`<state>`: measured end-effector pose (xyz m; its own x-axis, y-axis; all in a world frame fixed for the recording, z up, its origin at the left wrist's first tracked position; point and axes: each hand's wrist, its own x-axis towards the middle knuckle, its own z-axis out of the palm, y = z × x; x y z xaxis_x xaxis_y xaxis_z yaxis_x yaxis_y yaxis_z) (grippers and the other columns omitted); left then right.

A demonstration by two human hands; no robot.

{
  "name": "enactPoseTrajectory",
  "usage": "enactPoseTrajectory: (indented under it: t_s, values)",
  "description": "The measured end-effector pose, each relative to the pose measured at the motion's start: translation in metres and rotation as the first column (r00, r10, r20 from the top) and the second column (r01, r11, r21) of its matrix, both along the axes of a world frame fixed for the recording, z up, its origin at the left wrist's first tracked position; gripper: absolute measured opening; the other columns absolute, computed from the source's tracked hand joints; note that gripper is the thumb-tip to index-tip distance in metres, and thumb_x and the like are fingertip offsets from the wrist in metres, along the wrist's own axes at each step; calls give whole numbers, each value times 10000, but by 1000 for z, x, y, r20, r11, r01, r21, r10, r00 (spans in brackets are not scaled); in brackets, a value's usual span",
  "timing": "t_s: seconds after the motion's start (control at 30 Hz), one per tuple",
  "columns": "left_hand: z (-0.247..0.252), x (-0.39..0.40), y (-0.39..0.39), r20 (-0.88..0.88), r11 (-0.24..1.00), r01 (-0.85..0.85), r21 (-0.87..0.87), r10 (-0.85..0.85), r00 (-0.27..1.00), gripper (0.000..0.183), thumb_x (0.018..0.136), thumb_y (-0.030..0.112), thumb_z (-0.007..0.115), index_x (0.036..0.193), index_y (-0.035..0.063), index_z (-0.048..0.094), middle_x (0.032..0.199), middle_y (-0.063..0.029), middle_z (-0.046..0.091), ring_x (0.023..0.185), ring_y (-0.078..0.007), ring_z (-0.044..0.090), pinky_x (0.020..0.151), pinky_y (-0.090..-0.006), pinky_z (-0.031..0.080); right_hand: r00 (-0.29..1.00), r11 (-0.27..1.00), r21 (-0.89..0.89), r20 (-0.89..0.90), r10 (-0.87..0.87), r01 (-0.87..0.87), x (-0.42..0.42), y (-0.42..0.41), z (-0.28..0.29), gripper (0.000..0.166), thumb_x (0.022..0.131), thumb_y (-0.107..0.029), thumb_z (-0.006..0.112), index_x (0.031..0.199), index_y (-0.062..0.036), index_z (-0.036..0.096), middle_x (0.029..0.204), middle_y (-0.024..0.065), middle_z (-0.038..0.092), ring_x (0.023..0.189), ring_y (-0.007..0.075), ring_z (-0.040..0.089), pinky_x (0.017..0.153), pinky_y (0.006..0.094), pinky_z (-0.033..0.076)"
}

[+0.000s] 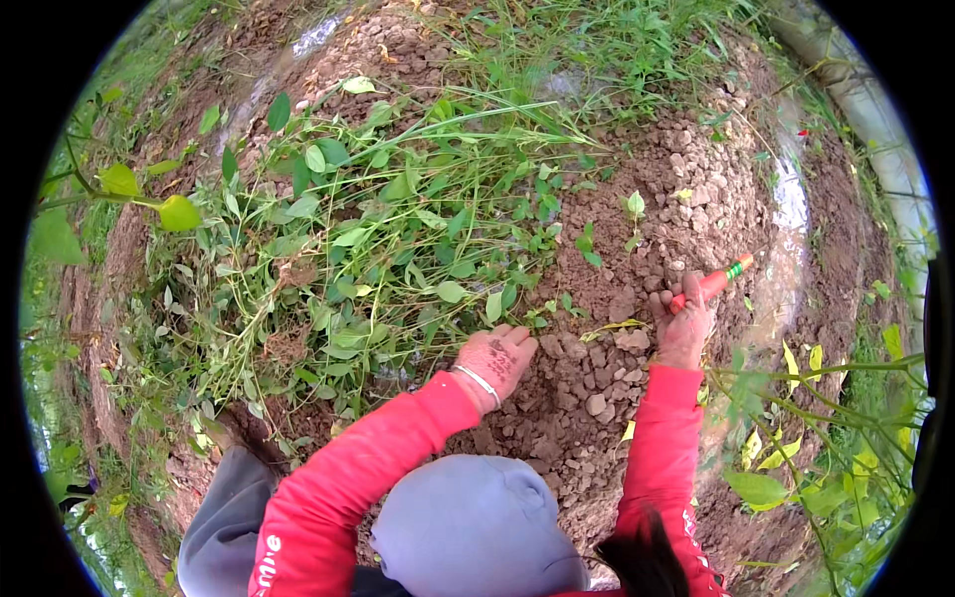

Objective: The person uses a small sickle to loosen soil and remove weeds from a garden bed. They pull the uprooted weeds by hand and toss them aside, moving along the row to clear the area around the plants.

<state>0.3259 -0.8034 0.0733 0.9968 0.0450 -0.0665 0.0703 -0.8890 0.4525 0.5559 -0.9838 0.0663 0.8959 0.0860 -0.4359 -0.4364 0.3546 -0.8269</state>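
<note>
My right hand [683, 328] grips the red-orange handle [712, 285] of a hand tool, which has green bands near its tip. The tool's working end cannot be made out. My left hand [496, 362] is low over the soil, dirt on its back and a pale bracelet [479, 382] at the wrist. Its fingertips reach the edge of a heap of green weeds [418, 239], and whether they pinch a stem is hidden. Some roots with soil [287, 345] show among the weeds. Bare, crumbly soil [574, 388] lies between my hands.
Small seedlings [588, 245] stand in the soil ahead. Strips of shiny plastic film [789, 195] lie at the right. Leafy branches [813, 418] hang in from the right, and another leafy branch [119, 195] from the left. Taller grass [627, 52] grows at the far side. My bent knee [477, 522] is close below.
</note>
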Motion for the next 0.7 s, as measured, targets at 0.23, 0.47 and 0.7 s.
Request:
enactPoseTrajectory:
  t_s: [0.23, 0.47, 0.7]
  values:
    - [-57, 38, -23, -492, 958, -233, 166, 286, 822, 271, 816, 283, 596, 982, 69, 605, 956, -101, 631, 894, -291, 630, 716, -380, 521, 954, 990, -114, 278, 115, -86, -137, 12, 61, 322, 882, -206, 570, 1115, -35, 429, 790, 34, 523, 613, 127, 520, 578, 293, 500]
    - [-30, 28, -5, -405, 995, -90, 39, 98, 909, 165, 788, 92, 531, 878, 37, 658, 893, -145, 668, 816, -322, 665, 683, -413, 541, 971, 976, -34, 103, 216, -214, -152, -6, 75, 340, 918, -222, 503, 1185, -33, 411, 771, 31, 508, 551, 117, 483, 484, 256, 462]
    - [13, -11, 66, -201, 937, -303, 172, 335, 921, 241, 892, 169, 484, 732, 13, 574, 671, -159, 603, 551, -288, 604, 510, -388, 505, 885, 907, -137, -318, 341, -398, -198, -62, 64, 253, 911, -190, 489, 1111, -38, 455, 631, 28, 487, 472, 126, 485, 429, 248, 427]
